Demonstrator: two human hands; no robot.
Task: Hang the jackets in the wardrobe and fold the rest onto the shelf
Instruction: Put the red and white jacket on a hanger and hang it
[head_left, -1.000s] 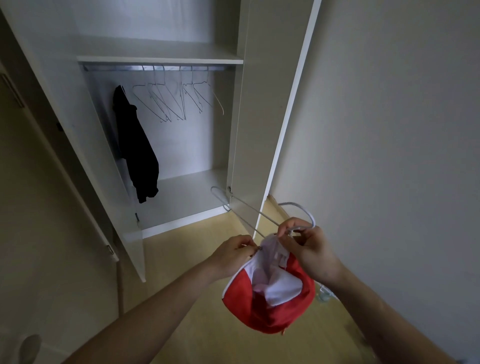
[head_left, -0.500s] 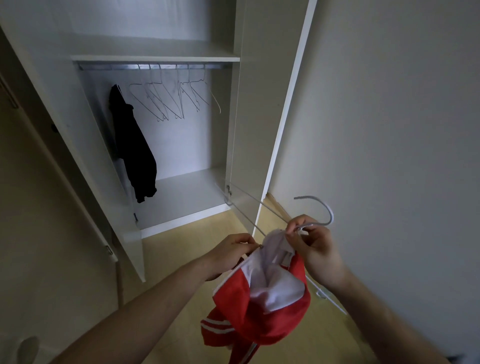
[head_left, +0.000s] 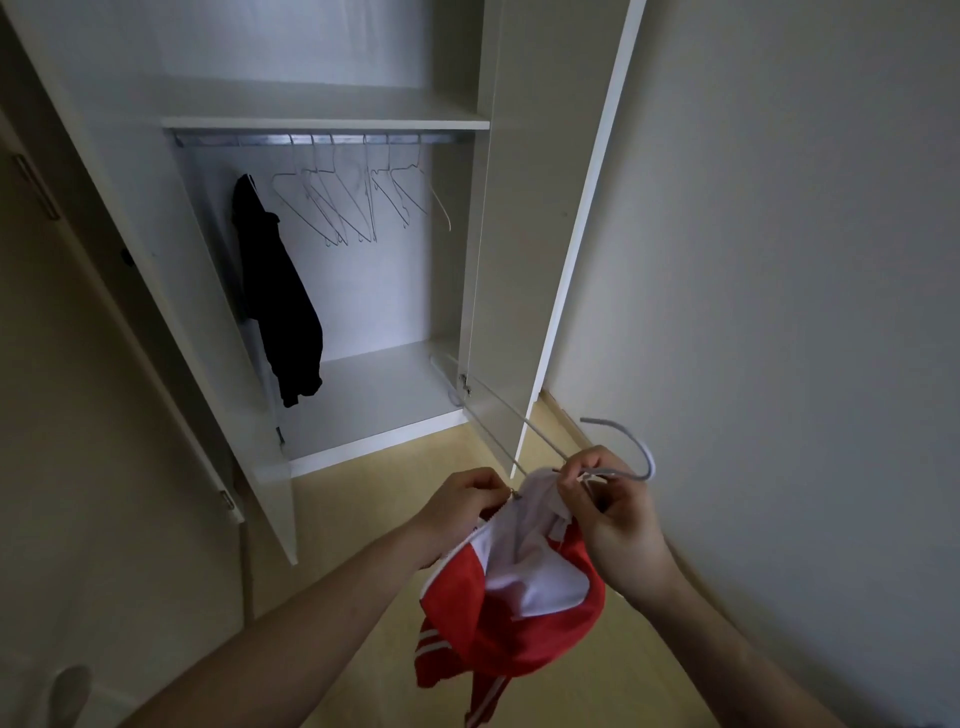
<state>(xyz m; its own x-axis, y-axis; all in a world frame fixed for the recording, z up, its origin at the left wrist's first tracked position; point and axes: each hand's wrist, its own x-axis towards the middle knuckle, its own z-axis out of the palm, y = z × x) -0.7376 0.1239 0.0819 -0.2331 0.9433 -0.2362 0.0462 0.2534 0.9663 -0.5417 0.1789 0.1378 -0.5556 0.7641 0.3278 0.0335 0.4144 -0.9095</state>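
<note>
A red jacket with white lining (head_left: 519, 618) hangs bunched in front of me, low in the view. My left hand (head_left: 462, 501) pinches its collar by the zip. My right hand (head_left: 608, 506) grips the other side of the collar together with a white wire hanger (head_left: 631, 449), whose hook curls up to the right and whose arm points toward the wardrobe. Inside the open wardrobe (head_left: 332, 124) a black jacket (head_left: 280, 301) hangs at the left of the rail. Several empty wire hangers (head_left: 353, 202) hang to its right.
The wardrobe's left door (head_left: 171, 322) stands open toward me, and the right door (head_left: 535, 249) is open beside a white wall (head_left: 779, 291). A shelf runs above the rail. The floor (head_left: 395, 467) is pale yellow.
The hanger's hook has swung up and right in my right hand. More of the red jacket has dropped down, showing a striped sleeve. Both hands stay at the collar.
</note>
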